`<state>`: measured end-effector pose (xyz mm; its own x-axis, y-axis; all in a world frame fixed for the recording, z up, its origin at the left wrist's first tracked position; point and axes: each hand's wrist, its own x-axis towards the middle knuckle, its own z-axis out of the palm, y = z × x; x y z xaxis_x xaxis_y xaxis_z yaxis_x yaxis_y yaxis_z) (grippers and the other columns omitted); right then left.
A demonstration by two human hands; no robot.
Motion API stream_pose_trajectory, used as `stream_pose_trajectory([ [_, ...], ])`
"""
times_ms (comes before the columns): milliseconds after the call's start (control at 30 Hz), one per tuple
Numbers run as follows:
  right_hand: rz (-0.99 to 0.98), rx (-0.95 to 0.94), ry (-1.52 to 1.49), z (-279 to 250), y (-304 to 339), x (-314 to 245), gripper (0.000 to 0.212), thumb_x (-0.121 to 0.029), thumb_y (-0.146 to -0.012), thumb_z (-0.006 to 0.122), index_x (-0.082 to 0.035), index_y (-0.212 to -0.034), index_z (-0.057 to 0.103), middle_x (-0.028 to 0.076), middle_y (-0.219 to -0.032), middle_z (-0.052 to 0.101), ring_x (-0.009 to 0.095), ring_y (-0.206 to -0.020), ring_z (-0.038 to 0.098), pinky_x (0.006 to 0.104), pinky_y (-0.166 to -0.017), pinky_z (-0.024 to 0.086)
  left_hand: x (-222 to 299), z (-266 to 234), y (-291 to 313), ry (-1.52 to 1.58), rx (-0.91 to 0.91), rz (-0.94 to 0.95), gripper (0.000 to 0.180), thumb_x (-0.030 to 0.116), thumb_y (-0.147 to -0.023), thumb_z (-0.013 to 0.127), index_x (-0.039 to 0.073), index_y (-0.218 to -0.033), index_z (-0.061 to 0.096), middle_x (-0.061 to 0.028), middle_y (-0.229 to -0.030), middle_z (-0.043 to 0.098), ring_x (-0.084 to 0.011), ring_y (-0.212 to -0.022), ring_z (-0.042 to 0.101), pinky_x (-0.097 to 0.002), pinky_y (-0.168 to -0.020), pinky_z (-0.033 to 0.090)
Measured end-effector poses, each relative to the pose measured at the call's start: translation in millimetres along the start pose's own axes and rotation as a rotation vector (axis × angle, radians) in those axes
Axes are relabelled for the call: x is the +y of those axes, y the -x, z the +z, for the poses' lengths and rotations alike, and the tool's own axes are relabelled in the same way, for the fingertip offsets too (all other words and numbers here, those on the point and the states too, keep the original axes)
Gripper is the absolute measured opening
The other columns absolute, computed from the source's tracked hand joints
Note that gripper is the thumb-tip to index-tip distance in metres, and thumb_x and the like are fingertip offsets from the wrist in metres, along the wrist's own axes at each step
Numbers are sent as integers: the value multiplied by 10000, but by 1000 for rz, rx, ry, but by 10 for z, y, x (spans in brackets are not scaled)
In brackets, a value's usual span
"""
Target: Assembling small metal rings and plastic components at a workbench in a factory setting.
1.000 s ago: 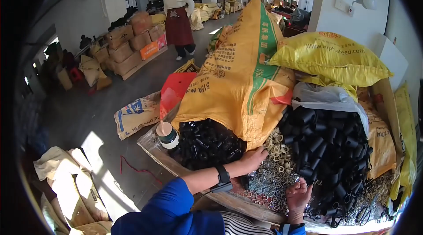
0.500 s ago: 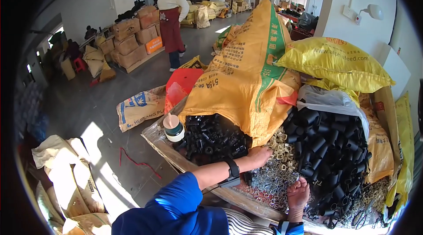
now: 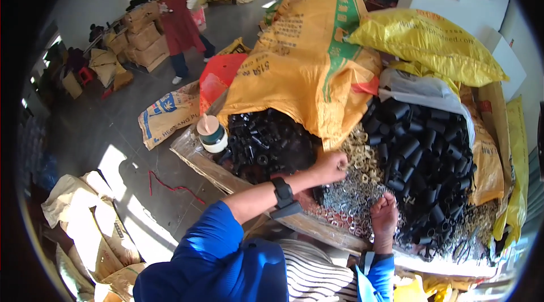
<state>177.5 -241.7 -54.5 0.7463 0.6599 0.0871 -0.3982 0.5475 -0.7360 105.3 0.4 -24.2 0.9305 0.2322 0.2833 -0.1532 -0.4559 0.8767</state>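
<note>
Left hand (image 3: 330, 167), fingers curled, sat just left of the squarish brass-coloured pieces (image 3: 362, 157); right hand (image 3: 384, 214), also curled, was farther, beside small silver metal rings (image 3: 354, 197). Grip contents: couldn't tell.

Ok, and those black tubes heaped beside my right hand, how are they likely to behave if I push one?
The black tubes are probably stiff, as their sides look straight and unsagging. A pushed one may roll or slide, being cylindrical and lying at a loose angle. Its neighbours could tumble too, since they rest on one another.
</note>
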Motion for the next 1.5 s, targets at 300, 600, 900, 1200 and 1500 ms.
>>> stream_pose_trajectory([
  [300, -27, 4, 100, 84, -156, 5, 339, -289, -810, 456, -34, -1032, 451, 23, -686, 441, 124, -595, 399, 244, -565, 336, 61, -583, 578, 904, 12, -559, 40, 39, -779, 505, 33, -810, 530, -68, -792, 582, -112, -659, 560, -198, -569, 466],
  [600, -9, -7, 236, 12, -65, 29, 281, -231, -840, 420, -15, -1018, 446, 34, -692, 450, 118, -590, 399, 221, -569, 343, -16, -654, 931, 875, 62, -623, 120, 105, -799, 530, 34, -896, 526, -55, -813, 578, -103, -680, 560, -189, -587, 464],
  [900, 6, 25, 232, 115, -35, 37, 281, -182, -796, 504, 1, -1007, 471, 37, -720, 476, 106, -623, 421, 205, -591, 347, -41, -627, 969, 718, 116, -561, 143, 85, -796, 534, 17, -922, 520, -29, -815, 562, -88, -707, 551, -187, -615, 453],
  [1200, -6, 22, 247, 140, -27, 37, 276, -176, -791, 515, 5, -996, 477, 37, -741, 485, 103, -623, 421, 205, -594, 350, -179, -665, 1082, 408, 74, -489, 276, 28, -794, 504, -1, -1068, 481, -49, -901, 551, -104, -775, 549, -208, -678, 450],
  [1500, -25, 20, 280, 75, -38, 52, 272, -180, -812, 467, 4, -1012, 468, 28, -730, 464, 108, -614, 405, 216, -584, 342, -45, -525, 954, 526, 38, -520, 318, 19, -785, 512, -38, -1093, 459, -71, -942, 554, -124, -817, 563, -206, -680, 451],
])
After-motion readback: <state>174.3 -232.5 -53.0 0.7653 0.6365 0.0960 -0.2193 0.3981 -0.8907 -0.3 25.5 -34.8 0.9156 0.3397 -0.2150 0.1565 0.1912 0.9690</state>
